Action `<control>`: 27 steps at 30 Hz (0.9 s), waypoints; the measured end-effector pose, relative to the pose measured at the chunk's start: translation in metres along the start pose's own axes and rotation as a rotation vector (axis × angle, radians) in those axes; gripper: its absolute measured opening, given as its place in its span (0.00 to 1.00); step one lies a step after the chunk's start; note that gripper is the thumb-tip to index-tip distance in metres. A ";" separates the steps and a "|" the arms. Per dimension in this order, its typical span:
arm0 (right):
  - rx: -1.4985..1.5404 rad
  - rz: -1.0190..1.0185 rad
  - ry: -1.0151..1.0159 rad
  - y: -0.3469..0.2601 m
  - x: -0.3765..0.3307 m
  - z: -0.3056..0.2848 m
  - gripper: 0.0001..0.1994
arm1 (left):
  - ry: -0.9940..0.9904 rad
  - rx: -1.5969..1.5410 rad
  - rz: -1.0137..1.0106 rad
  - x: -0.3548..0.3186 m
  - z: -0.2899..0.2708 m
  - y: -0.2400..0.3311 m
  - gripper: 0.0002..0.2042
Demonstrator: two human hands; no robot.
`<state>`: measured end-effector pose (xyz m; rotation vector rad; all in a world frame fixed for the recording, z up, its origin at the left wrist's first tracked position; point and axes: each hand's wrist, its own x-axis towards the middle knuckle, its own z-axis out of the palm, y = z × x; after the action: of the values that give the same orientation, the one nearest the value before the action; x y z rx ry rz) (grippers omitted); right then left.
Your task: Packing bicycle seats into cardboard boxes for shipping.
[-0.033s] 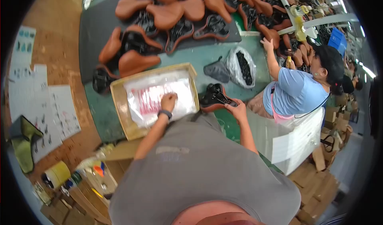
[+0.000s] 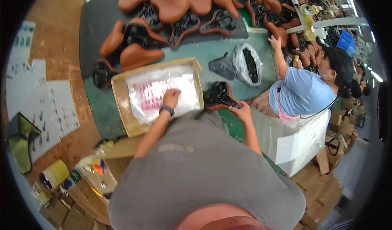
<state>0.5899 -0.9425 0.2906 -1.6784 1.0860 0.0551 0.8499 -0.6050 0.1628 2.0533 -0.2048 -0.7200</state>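
Observation:
My left hand [image 2: 171,98], a dark band on its wrist, rests with curled fingers on a stack of clear plastic bags [image 2: 136,107] with red print. Whether its fingertips pinch a bag is hidden. The bags lie inside a shallow cardboard box [image 2: 118,103] on the green table. To the right of the box, my right hand [image 2: 241,111] grips the edge of a bicycle saddle [image 2: 221,95]. That saddle is turned underside up, showing its black base, metal rails and brown rim.
Several brown bicycle saddles [image 2: 169,9] lie on a dark mat [image 2: 92,34] at the far side. A clear bag of small black parts [image 2: 250,64] stands beside a dark grey pouch [image 2: 222,66]. On the right, a co-worker [image 2: 308,87] in blue reaches toward saddles.
The whole view has shifted slightly. Both hands keep their places on the bags and the saddle.

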 end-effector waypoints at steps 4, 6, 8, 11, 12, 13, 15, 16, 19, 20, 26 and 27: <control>0.010 0.553 -0.393 -0.041 -0.031 0.030 0.22 | -0.074 -0.242 -0.033 -0.007 -0.014 0.001 0.14; 0.132 0.567 -0.394 -0.018 -0.038 0.033 0.21 | -0.184 -0.540 -0.181 -0.015 -0.020 0.013 0.12; 0.307 0.523 -0.382 -0.011 -0.055 0.034 0.21 | -0.191 -0.616 -0.197 -0.024 -0.026 0.026 0.11; 0.558 0.335 -0.331 -0.050 -0.116 0.047 0.25 | -0.165 -0.685 -0.197 -0.043 -0.052 0.062 0.09; 0.621 0.281 -0.424 -0.076 -0.127 0.053 0.30 | -0.140 -0.687 -0.156 -0.052 -0.058 0.067 0.10; 0.623 0.279 -0.415 -0.083 -0.129 0.062 0.30 | -0.126 -0.688 -0.112 -0.060 -0.062 0.076 0.10; 0.672 0.249 -0.575 -0.098 -0.117 0.084 0.31 | -0.117 -0.725 -0.122 -0.077 -0.064 0.084 0.09; 0.694 0.210 -0.658 -0.112 -0.110 0.099 0.30 | -0.163 -0.688 -0.028 -0.078 -0.059 0.074 0.08; 0.768 0.202 -0.824 -0.160 -0.106 0.142 0.27 | -0.309 -0.669 0.080 -0.098 -0.067 0.088 0.11; 0.749 0.284 -0.881 -0.162 -0.098 0.147 0.27 | -0.408 -0.747 -0.047 -0.105 -0.075 0.090 0.11; 0.961 0.336 -0.821 -0.180 -0.094 0.149 0.24 | -0.073 -1.459 -0.140 -0.133 -0.184 0.064 0.10; 1.026 0.297 -0.801 -0.187 -0.095 0.145 0.23 | -0.080 -1.578 -0.183 -0.134 -0.215 0.062 0.10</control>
<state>0.7268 -0.7699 0.4192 -0.4631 0.5463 0.2819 0.8706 -0.4305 0.3552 0.5289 0.4179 -0.6888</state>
